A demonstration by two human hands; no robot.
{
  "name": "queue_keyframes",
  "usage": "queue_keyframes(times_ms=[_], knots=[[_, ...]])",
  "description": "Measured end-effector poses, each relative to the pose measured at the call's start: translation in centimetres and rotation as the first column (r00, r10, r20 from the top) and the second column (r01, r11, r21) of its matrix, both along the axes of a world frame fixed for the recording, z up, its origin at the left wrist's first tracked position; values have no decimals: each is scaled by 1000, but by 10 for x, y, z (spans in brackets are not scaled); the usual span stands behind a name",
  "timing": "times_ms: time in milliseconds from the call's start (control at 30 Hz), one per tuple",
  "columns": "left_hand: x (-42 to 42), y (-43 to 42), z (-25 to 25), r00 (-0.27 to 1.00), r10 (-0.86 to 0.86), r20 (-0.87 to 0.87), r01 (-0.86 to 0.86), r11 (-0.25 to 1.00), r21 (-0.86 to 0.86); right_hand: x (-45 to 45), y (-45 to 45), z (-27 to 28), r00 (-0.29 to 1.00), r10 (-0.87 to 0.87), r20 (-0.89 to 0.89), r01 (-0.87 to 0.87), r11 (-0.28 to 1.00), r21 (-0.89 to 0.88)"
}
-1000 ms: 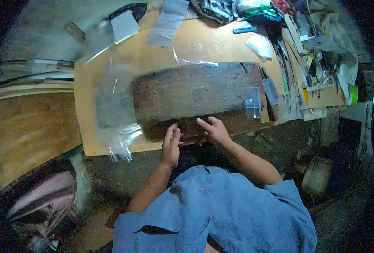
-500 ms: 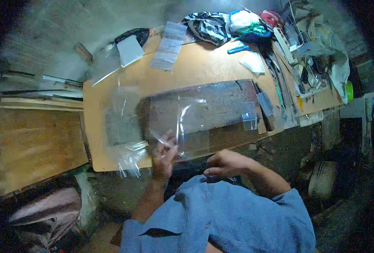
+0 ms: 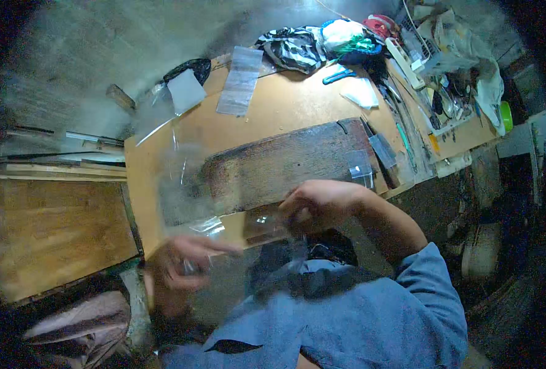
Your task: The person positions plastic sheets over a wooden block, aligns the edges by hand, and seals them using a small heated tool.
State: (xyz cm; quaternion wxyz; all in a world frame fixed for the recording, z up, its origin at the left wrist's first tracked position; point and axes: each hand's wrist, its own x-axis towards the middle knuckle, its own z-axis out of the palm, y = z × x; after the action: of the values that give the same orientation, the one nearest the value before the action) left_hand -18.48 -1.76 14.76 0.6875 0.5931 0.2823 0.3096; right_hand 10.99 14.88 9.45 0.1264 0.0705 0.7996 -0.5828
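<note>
A clear plastic sheet [image 3: 262,220], mostly visible by its glints, hangs near the front edge of the table. My right hand [image 3: 319,206] is closed on its edge, fingers curled, in front of the dark wooden board [image 3: 273,163]. Lower left, my left hand [image 3: 183,270] is smeared by motion, with a finger pointing right; whether it grips the plastic cannot be made out. More clear plastic film [image 3: 208,226] lies left of the board, just above my left hand. A small clear plastic piece [image 3: 360,169] rests on the board's right end.
On the tan table [image 3: 273,117] lie a long clear plastic strip [image 3: 240,80], a white sheet [image 3: 186,92], a blue cutter [image 3: 338,76] and white sheets [image 3: 362,95]. Bundled bags [image 3: 294,49] line the back. A tool-filled tray [image 3: 454,114] stands right; a wooden panel [image 3: 57,227] is left.
My left hand has moved left and down, off the board's front edge. My right hand has risen to the board and now grips the clear sheet, which no longer stands over the board.
</note>
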Motion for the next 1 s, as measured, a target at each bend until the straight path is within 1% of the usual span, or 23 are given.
queue_keyframes(times_ms=[33, 67, 100, 133, 167, 200, 233, 300, 333, 367, 433, 467, 500, 533, 600, 667, 733, 800, 833, 867, 933, 967, 1000], knots=[[-3, 1, -2, 963, 240, -120, -232, 970, 72, 8, 3, -9, 1000, 5, 2, -5, 1000, -1], [-12, 6, -8, 850, 461, -255, -425, 886, 185, 16, 5, -22, 983, -172, -72, 163, 980, -113], [-20, 11, -14, 669, 643, -374, -575, 766, 287, 20, 7, -34, 929, -348, -122, 314, 920, -236], [-31, 22, -26, 419, 769, -483, -654, 625, 427, 18, 10, -41, 931, -344, -119, 310, 921, -237], [-34, 31, -36, 418, 769, -484, -657, 624, 423, 17, 15, -48, 879, -475, -44, 452, 858, -244], [-33, 40, -43, 212, 902, -377, -740, 400, 541, 15, 18, -54, 803, -595, 32, 584, 775, -240], [-30, 46, -50, -9, 970, -242, -763, 150, 629, 12, 21, -56, 803, -594, 35, 584, 775, -240], [-22, 51, -68, -3, 976, -216, -771, 135, 622, 4, 25, -61, 553, -807, 204, 833, 533, -149], [-16, 52, -75, 0, 982, -188, -777, 118, 618, 2, 29, -72, 555, -805, 210, 832, 535, -147], [-5, 52, -79, -3, 981, -193, -780, 118, 615, 0, 34, -91, 476, -869, 136, 879, 463, -113], [22, 51, -87, 113, 943, -314, -620, 314, 719, -5, 46, -128, 336, -940, 53, 938, 329, -107], [33, 49, -97, 124, 923, -364, -541, 371, 755, -6, 54, -144, 341, -938, 57, 936, 334, -107], [43, 48, -109, 130, 901, -415, -457, 426, 781, -7, 61, -157, 317, -948, -40, 948, 318, -28], [56, 46, -116, 140, 881, -452, -408, 467, 785, -11, 65, -156, 296, -945, -140, 955, 292, 50], [79, 42, -128, 148, 857, -493, -359, 511, 781, -11, 73, -160, 288, -953, -94, 956, 280, 90], [98, 37, -140, 193, 745, -639, -307, 664, 682, -11, 82, -176, 230, -948, -219, 955, 177, 237], [110, 35, -156, 197, 704, -682, -274, 708, 651, -11, 82, -157, 241, -927, -286, 932, 140, 333], [118, 34, -167, 201, 660, -724, -241, 749, 617, -12, 76, -138, 81, -936, -343, 940, -43, 338], [120, 38, -171, 156, 600, -785, -213, 796, 567, -7, 74, -141, 135, -860, -493, 936, -53, 348], [121, 40, -176, 111, 533, -839, -187, 840, 509, -3, 66, -141, 139, -863, -486, 934, -49, 354], [120, 47, -181, 91, 541, -836, -171, 836, 522, 5, 38, -125, 278, -699, -659, 893, -66, 446], [119, 50, -184, 67, 555, -829, -150, 827, 542, 12, 25, -129, 282, -703, -652, 889, -63, 453], [117, 54, -186, 73, 547, -834, -154, 832, 532, 22, 13, -136, 419, -695, -584, 844, 62, 533]])
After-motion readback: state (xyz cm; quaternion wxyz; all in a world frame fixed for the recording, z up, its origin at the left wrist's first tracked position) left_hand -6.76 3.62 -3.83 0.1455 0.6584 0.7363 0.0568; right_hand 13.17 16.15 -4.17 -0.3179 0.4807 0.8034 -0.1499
